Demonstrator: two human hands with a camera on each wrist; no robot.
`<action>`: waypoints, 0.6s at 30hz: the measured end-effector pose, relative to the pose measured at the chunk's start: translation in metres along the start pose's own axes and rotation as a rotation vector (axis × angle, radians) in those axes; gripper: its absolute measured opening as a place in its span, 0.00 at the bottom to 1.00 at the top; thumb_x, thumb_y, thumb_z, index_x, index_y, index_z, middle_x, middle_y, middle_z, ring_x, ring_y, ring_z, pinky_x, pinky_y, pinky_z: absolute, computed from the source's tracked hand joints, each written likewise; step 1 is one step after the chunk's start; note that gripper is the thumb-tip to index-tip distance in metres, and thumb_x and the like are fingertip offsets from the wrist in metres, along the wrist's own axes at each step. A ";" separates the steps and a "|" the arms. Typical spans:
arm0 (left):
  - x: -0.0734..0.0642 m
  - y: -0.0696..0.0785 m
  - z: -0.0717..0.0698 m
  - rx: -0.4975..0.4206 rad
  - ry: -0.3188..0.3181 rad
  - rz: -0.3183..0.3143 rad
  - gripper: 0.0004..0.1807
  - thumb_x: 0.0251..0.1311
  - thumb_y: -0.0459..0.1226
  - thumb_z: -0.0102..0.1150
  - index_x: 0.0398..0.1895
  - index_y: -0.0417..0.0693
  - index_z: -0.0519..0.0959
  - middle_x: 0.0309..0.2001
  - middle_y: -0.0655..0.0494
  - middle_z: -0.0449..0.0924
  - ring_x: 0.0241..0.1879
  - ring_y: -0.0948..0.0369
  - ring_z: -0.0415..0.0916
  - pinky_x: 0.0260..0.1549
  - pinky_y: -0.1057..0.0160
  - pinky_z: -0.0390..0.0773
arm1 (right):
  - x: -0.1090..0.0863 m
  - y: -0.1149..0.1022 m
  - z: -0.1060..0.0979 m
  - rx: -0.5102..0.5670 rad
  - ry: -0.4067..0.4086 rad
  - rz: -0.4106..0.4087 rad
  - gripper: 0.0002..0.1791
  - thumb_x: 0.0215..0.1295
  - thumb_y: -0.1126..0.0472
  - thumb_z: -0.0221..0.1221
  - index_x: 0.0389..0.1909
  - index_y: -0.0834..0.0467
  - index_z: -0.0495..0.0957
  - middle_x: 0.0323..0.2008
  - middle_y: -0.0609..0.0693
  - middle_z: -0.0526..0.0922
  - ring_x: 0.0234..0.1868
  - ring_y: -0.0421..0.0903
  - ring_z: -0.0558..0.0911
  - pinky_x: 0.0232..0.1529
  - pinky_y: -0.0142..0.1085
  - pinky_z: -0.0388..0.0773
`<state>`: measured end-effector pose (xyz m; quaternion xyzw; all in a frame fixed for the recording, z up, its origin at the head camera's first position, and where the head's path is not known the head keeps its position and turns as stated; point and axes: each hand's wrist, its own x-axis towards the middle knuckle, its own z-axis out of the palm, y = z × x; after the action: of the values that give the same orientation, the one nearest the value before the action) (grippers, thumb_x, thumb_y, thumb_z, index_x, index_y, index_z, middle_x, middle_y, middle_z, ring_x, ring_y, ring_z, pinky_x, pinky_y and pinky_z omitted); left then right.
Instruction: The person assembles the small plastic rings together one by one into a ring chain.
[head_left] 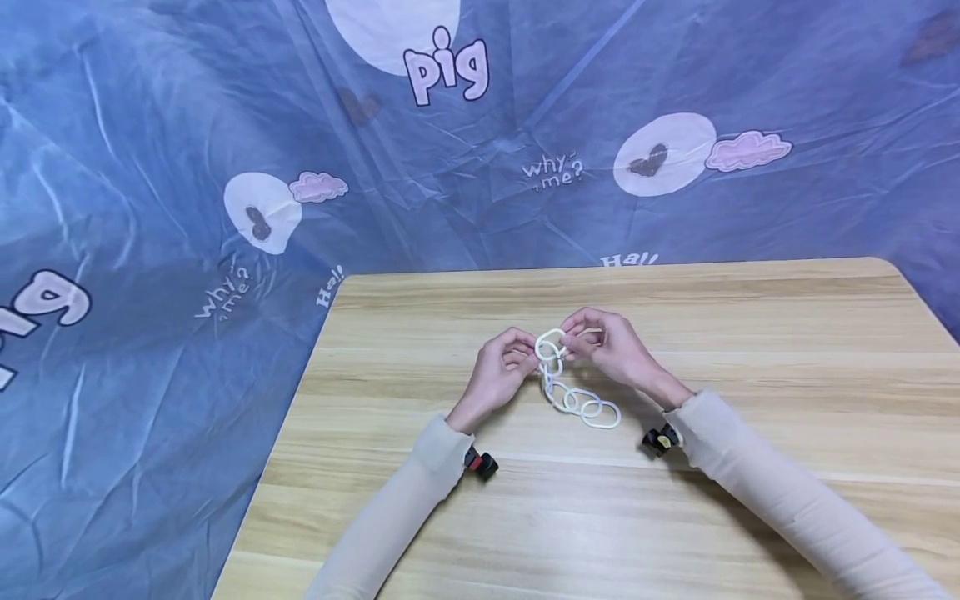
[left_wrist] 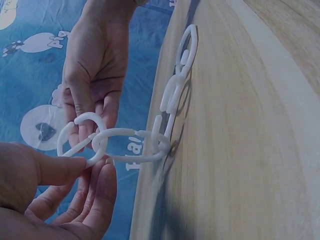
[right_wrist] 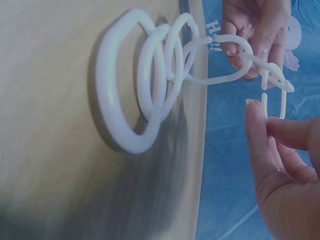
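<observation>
A chain of white plastic oval links (head_left: 602,427) hangs from the fingers and trails onto the table. My left hand (head_left: 501,367) pinches a link near its upper end between thumb and fingertips. At the chain's top, my right hand (head_left: 611,346) pinches the end link (right_wrist: 283,103), which has a small gap in its side in the right wrist view. The two hands face each other, slightly apart, above the table. In the left wrist view the lower links (left_wrist: 174,92) run down to the wood; fingers partly cover the upper links.
The light wood table (head_left: 420,325) reaches back to a blue printed cloth (head_left: 480,208), which also hangs along the left side. A small dark device is strapped at each wrist, close above the tabletop.
</observation>
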<state>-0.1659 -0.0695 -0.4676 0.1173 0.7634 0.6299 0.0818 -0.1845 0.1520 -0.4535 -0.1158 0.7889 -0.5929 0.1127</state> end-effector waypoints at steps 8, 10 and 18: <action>0.001 0.002 -0.002 -0.001 0.033 -0.038 0.11 0.67 0.27 0.64 0.51 0.35 0.81 0.44 0.36 0.85 0.41 0.44 0.87 0.46 0.52 0.91 | 0.004 -0.002 -0.008 -0.111 0.047 -0.053 0.12 0.73 0.66 0.62 0.54 0.65 0.79 0.47 0.65 0.86 0.40 0.52 0.90 0.46 0.44 0.91; 0.003 0.002 -0.002 0.007 0.043 -0.044 0.11 0.67 0.28 0.64 0.51 0.35 0.82 0.44 0.37 0.85 0.40 0.46 0.88 0.46 0.53 0.91 | 0.007 -0.003 -0.011 -0.110 0.051 -0.055 0.12 0.73 0.65 0.62 0.53 0.64 0.80 0.48 0.65 0.87 0.41 0.54 0.90 0.47 0.44 0.91; 0.009 0.005 -0.003 0.094 0.067 -0.012 0.11 0.70 0.31 0.63 0.52 0.38 0.83 0.46 0.39 0.87 0.43 0.48 0.88 0.44 0.69 0.88 | 0.016 -0.011 -0.018 -0.096 0.038 -0.108 0.11 0.71 0.65 0.65 0.50 0.65 0.82 0.43 0.65 0.88 0.36 0.47 0.89 0.43 0.42 0.91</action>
<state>-0.1751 -0.0685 -0.4620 0.0952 0.7952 0.5963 0.0545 -0.2046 0.1605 -0.4385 -0.1521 0.8109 -0.5619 0.0601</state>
